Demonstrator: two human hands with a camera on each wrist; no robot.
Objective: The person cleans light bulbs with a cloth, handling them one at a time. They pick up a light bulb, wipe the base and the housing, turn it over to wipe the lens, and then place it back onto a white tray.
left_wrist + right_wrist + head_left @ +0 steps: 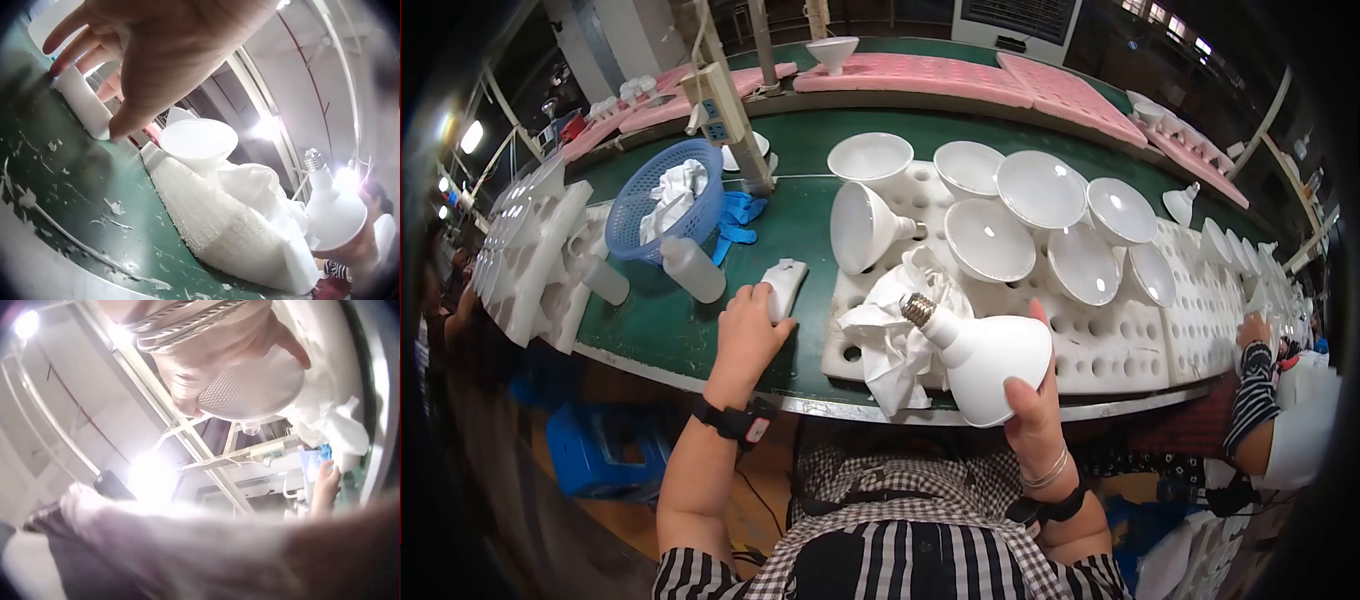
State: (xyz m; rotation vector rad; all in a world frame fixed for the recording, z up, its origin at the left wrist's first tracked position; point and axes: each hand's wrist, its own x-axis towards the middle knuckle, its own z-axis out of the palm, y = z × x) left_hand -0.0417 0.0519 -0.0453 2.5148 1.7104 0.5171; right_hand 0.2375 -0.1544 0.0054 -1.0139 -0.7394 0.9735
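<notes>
My right hand [1035, 410] grips a white reflector bulb [990, 365] around its wide rim. The bulb tilts, its metal screw base pointing up and left. In the right wrist view its textured lens [250, 390] shows between the thumb and fingers. On the green table, my left hand [750, 330] has fingers and thumb at opposite sides of a small white block-like object [785, 285]; I cannot tell its exact kind. Behind the held bulb, a crumpled white cloth [890, 340] lies over the edge of a white foam tray [1100, 350].
Several reflector bulbs [990, 240] stand lens up in the foam tray, one on its side. At left are white plastic bottles [692, 270], a blue basket [665, 195] with white cloth, and blue gloves [738, 222]. Pink foam trays [910, 78] line the back; another person's arm [1255, 390] shows at right.
</notes>
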